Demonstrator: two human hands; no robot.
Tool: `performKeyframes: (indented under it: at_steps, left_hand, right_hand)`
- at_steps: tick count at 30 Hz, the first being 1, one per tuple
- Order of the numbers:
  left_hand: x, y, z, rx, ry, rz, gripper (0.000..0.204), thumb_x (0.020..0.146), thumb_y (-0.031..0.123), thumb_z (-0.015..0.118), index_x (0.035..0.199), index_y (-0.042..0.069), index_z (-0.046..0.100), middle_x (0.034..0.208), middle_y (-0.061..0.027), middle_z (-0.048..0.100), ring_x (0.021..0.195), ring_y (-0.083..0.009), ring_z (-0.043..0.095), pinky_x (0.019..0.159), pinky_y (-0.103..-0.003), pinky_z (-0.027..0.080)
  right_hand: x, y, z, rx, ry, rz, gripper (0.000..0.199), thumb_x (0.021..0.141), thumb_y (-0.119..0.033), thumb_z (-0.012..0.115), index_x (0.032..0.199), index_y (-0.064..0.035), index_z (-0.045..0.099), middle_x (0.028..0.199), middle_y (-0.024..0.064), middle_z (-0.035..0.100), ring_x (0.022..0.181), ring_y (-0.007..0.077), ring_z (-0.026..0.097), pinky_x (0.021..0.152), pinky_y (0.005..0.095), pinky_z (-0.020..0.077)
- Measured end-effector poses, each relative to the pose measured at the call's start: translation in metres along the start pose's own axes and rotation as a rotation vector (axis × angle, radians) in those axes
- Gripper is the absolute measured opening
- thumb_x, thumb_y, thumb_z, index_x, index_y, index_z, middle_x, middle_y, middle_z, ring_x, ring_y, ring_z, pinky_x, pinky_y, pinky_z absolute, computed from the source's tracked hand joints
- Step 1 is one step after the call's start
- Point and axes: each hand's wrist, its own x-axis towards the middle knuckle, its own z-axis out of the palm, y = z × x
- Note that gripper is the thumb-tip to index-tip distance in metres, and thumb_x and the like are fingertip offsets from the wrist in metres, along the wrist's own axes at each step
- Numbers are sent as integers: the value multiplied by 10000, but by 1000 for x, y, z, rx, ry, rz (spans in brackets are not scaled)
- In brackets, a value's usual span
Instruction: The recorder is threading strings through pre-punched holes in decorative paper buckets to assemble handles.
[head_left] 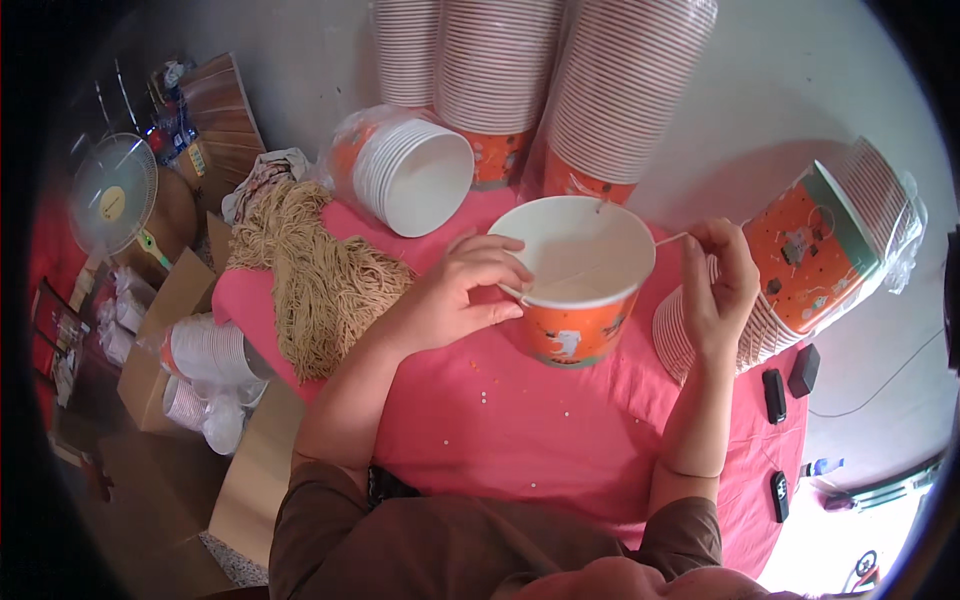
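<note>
In front of me an orange paper bucket (580, 330) with a white inside stands upright on the pink-covered table. My left hand (468, 285) is closed at its left rim, thumb outside and fingers bent over the edge. A thin pale cord (670, 239) runs out from the bucket's right rim. My right hand (722, 285) pinches this cord between thumb and fingers, just off the rim. A thin line, seemingly cord, crosses the bucket's inside. Left of my left hand lies a heap of tan cords (315, 275).
Tall stacks of nested buckets (500, 75) in clear plastic stand at the back, beside a tipped stack (430, 180). More orange buckets (800, 250) lean at the right edge, near small black objects (774, 396). Cardboard boxes (255, 490) and a fan (115, 195) are on the left.
</note>
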Motion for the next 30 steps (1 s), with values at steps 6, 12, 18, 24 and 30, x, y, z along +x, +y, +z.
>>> performKeyframes:
  at_steps: [6,12,18,24,30]
  left_hand:
    - [-8,-2,-6,-317,211,-176,183,872,102,754,1014,25,669,1049,-42,664,995,-125,616,880,-275,492]
    - [-7,-13,-11,-783,227,-363,222,887,95,736,1065,-13,661,979,-14,680,922,-94,609,868,-274,497]
    - [-4,-13,0,-1081,270,-365,305,939,197,688,1148,-17,631,1034,-21,663,987,-104,599,895,-256,469]
    - [-8,-26,20,-1190,158,-469,254,977,189,633,1147,1,619,1032,-21,656,1006,-102,601,895,-247,466]
    - [-7,-27,20,-936,220,-457,190,1000,166,582,1125,27,617,1030,-42,665,946,-118,625,891,-261,489]
  right_hand:
    - [20,-20,-3,24,-102,36,48,883,54,589,904,11,593,832,42,606,723,110,536,684,249,445]
    - [22,-21,-29,364,-571,90,192,807,-75,744,916,-5,602,968,65,599,814,134,545,692,253,429]
    - [13,-61,-38,-47,-740,-58,540,726,-294,853,1114,-17,600,1060,127,610,849,249,656,694,340,527]
    - [7,-68,-54,-361,-720,-194,542,716,-329,848,1071,-8,595,1045,164,616,828,347,663,691,409,532]
    - [32,-26,-122,-41,-144,433,444,937,-329,599,1248,-15,555,1108,37,564,1021,149,541,882,286,447]
